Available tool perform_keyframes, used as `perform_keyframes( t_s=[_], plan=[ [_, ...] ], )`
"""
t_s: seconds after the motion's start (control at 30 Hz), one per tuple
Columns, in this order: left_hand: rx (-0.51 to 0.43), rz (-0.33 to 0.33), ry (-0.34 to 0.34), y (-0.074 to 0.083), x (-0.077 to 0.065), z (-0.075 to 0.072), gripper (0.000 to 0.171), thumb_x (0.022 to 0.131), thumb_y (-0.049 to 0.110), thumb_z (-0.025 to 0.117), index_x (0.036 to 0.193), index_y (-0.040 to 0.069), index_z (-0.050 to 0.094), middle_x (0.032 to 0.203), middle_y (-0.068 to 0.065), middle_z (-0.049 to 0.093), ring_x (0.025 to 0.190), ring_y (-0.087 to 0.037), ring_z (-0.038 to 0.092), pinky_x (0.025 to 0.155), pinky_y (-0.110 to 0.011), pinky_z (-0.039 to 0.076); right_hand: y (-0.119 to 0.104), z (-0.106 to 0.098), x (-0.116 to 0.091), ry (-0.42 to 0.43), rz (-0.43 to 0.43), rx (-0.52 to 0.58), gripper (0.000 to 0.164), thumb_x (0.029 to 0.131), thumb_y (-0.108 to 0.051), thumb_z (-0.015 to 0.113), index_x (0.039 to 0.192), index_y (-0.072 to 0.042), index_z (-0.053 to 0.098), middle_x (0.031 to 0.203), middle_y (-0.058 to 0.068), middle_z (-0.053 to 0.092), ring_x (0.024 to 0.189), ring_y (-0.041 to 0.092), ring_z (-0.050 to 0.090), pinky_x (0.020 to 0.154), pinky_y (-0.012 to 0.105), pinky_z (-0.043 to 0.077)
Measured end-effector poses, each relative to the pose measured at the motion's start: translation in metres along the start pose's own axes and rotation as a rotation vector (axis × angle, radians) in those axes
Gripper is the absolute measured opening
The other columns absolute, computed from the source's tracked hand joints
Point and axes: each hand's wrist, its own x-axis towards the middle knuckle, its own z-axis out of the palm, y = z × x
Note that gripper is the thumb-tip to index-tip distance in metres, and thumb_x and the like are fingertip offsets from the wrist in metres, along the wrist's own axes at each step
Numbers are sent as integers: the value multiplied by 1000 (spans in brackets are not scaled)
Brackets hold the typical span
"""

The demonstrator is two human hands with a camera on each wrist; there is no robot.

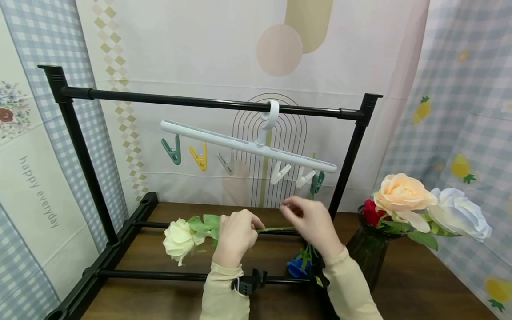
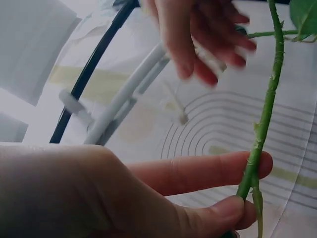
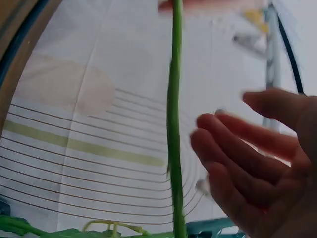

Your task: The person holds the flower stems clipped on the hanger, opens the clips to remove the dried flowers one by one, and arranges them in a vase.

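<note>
My left hand [image 1: 237,236] pinches the green stem of a pale cream artificial rose [image 1: 178,242], whose bloom points left. In the left wrist view the stem [image 2: 270,94] runs between thumb and index finger. Beside the stem's other end is my right hand [image 1: 316,224], holding nothing; its fingers [image 3: 247,173] are loosely bent and apart from the stem in the right wrist view. Above both hands a white clip hanger [image 1: 248,146] hangs from a black bar. A blue rose [image 1: 299,266] hangs bloom-down under its dark green right-end clip [image 1: 317,182], partly behind my right arm.
Other clips on the hanger include a green one [image 1: 173,150], a yellow one [image 1: 198,156] and several pale ones. The black rack [image 1: 200,100] stands on a brown wooden table [image 1: 168,298]. At right, a dark vase [image 1: 370,253] holds peach, red and light blue roses.
</note>
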Motion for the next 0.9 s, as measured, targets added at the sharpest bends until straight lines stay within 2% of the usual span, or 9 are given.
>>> perform_keyframes(
  t_s=[0.07,0.13,0.37,0.63,0.9],
  plan=[
    [9,21,9,5,1,4,32,77,-5,60,88,19,79,63,4,62,66,-14,57,82,-45,40,-5,5,-12,-17,-70,-28,3,88,-13,70,89,-14,73,82,-2,70,69,7,62,63,22,51],
    [21,41,22,10,1,7,32,76,-5,62,88,19,79,66,4,65,67,-15,58,78,-42,38,-8,8,-21,-33,-121,-47,7,84,-8,73,85,-15,71,84,-3,67,74,8,63,66,22,52],
    [55,74,44,20,2,15,27,76,-3,65,86,17,78,66,3,67,70,-19,62,79,-41,39,-6,16,-36,-9,-212,-122,16,75,-5,81,83,-14,71,81,-8,65,72,7,58,66,23,49],
    [58,92,82,31,2,23,18,75,-4,67,77,13,73,75,-1,70,71,-22,63,78,-40,38,-1,20,-39,59,-265,-163,18,71,-4,83,81,-14,72,78,-7,65,72,9,58,66,24,47],
    [101,98,122,39,2,27,17,74,-3,68,70,14,69,70,1,67,66,-20,58,73,-36,35,-1,22,-41,89,-278,-241,16,71,-5,83,77,-12,70,75,-6,63,70,10,57,65,25,46]
  ],
)
